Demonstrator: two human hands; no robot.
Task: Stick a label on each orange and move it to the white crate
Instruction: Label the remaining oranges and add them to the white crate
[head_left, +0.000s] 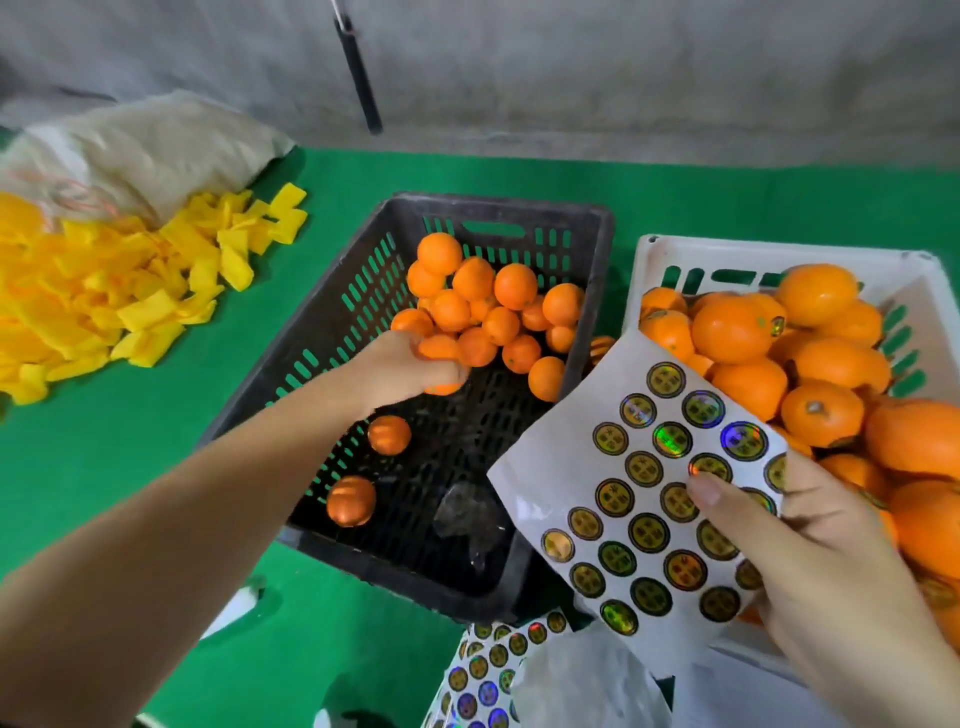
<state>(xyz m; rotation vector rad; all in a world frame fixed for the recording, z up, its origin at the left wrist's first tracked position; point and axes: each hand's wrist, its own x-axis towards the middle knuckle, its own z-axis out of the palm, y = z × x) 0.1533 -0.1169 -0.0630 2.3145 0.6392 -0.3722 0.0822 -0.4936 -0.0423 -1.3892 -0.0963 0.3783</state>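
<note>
Nearest the viewer, at the lower right, the person's right hand (821, 551) pinches a white backing sheet of round holographic gold labels (639, 493), thumb pressed on its face and fingers curled behind it. The sheet is held tilted above the gap between two crates. Below it, at the bottom edge, more loose label sheets (488, 670) lie on the green table cover (130, 441).

In the middle, the bare left forearm reaches forward into a black slotted plastic crate (322, 322). The left hand (410, 364) curls around one orange (441, 358) at the near edge of a heap of small oranges (493, 301) piled against the crate's far right corner. Two single oranges (351, 501) lie apart on the crate floor nearer the viewer.

To the right, touching the black crate, stands the white slotted plastic crate (670, 260), heaped with larger-looking oranges (810, 374); at least one shows a shiny label.

Far left, a pile of yellow foam sleeves (104, 291) spills from a pale sack (156, 145). Behind is a grey wall.
</note>
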